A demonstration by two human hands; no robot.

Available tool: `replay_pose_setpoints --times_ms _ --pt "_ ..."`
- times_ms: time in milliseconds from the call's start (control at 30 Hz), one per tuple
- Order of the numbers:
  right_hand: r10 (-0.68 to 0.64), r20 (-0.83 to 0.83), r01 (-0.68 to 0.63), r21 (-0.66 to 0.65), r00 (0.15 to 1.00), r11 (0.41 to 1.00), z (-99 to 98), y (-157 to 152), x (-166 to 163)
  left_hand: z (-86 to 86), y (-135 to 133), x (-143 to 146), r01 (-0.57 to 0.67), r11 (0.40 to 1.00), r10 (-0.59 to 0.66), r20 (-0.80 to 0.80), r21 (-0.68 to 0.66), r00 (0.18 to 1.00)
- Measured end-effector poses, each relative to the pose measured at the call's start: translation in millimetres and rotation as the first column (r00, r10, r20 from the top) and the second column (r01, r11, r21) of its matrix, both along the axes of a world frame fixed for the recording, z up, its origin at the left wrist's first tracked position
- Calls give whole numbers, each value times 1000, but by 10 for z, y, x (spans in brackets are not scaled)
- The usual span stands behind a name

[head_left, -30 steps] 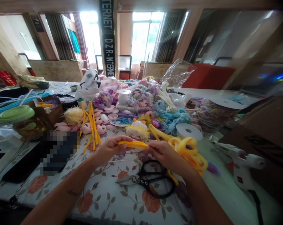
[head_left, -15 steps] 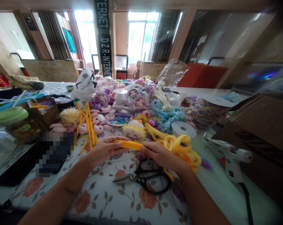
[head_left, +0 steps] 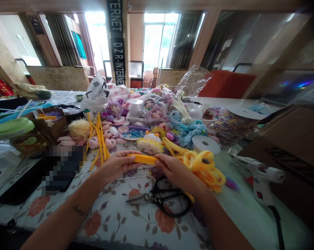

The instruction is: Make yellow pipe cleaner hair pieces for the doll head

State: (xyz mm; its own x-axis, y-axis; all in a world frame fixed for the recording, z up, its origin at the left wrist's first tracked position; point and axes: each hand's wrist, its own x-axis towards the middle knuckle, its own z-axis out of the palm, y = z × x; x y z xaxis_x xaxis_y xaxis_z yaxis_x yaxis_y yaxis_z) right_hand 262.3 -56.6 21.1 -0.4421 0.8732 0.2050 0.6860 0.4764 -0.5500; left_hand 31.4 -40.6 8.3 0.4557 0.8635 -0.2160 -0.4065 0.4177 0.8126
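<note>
A yellow pipe cleaner (head_left: 143,159) is stretched between my two hands above the flowered tablecloth (head_left: 115,218). My left hand (head_left: 117,166) pinches its left end with closed fingers. My right hand (head_left: 174,170) grips its right end, fingers curled. Just right of that hand lies a tangle of coiled yellow pipe cleaners (head_left: 204,165). Black-handled scissors (head_left: 160,199) lie on the cloth below my hands.
Behind my hands: a bundle of straight yellow pipe cleaners (head_left: 99,137), pink doll heads (head_left: 105,137), a heap of small dolls and trims (head_left: 157,118), a white ribbon spool (head_left: 206,144). A white glue gun (head_left: 261,177) lies at right, a green-lidded jar (head_left: 15,130) and a blurred dark object at left.
My right hand has slid left along the pipe cleaner toward my left hand, shortening the visible stretch. The view has shifted slightly.
</note>
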Motion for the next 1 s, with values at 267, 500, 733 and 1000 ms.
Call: replay_pose_setpoints --times_ms 267,500,733,1000 --pt "14 -97 27 406 995 913 -219 76 -46 7 15 16 -41 999 41 12 -35 999" --pt "69 -107 10 604 992 797 -272 90 -59 18 30 -2 -33 999 35 33 -41 999" --pt "31 -87 31 630 996 776 -254 93 -61 4 34 -16 -45 998 47 31 -45 998" --pt "-57 -267 152 349 962 925 -224 93 -76 -22 28 14 -31 998 32 27 -55 999"
